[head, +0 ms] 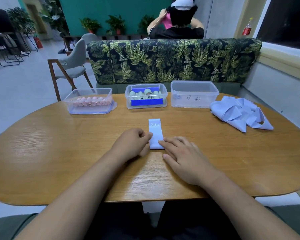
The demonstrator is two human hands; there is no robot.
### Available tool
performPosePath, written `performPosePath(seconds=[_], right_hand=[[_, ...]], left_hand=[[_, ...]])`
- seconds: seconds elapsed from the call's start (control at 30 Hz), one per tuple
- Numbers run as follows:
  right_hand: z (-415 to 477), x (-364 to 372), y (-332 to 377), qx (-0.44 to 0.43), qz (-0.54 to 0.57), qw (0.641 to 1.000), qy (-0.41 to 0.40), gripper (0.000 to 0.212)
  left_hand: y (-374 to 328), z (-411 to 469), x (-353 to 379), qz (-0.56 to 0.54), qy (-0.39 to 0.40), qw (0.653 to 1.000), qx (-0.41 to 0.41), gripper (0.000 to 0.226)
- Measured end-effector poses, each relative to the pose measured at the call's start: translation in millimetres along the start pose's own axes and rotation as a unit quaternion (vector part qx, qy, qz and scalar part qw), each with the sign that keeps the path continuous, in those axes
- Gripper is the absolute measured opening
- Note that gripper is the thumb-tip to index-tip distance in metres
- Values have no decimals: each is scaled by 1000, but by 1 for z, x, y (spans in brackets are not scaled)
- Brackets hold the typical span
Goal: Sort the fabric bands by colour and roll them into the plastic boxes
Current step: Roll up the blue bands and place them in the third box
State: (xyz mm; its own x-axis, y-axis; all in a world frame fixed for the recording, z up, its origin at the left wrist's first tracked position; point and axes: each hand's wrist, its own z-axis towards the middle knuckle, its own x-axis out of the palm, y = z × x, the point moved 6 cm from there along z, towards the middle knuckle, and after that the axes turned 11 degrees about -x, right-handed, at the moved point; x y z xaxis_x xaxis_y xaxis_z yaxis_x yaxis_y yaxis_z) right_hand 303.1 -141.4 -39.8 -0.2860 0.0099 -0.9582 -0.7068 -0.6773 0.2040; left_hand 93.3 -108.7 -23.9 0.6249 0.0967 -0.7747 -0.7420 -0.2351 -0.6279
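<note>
Blue band [154,132] marked "20 LB", left hand [130,144] seemingly pinching it, right hand [185,160] pressing it, fingers straight

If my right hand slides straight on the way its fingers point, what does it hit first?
The pale blue band: fingertips of the right hand touch its near end. Just past that, likely the left hand pinching its other edge.

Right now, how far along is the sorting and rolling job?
Done: pink rolls sit in the left box, green rolls in the middle box. In hand: left hand and right hand touch the near end of a flat blue band. Left: the blue pile, beside the nearly bare right box.
</note>
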Motion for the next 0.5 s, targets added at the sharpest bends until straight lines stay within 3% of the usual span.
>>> performPosePath(seconds=[0.13, 0.27, 0.5], right_hand=[[4, 0, -2, 5, -9, 1000, 19, 54], [12, -1, -5, 10, -17, 999, 29, 54], [21, 0, -7, 17, -22, 999, 40, 56]], left_hand=[[-7, 11, 4, 40, 32, 998, -30, 36], [-8, 13, 5, 6, 80, 996, -46, 25], [-2, 18, 5, 31, 26, 999, -15, 23]])
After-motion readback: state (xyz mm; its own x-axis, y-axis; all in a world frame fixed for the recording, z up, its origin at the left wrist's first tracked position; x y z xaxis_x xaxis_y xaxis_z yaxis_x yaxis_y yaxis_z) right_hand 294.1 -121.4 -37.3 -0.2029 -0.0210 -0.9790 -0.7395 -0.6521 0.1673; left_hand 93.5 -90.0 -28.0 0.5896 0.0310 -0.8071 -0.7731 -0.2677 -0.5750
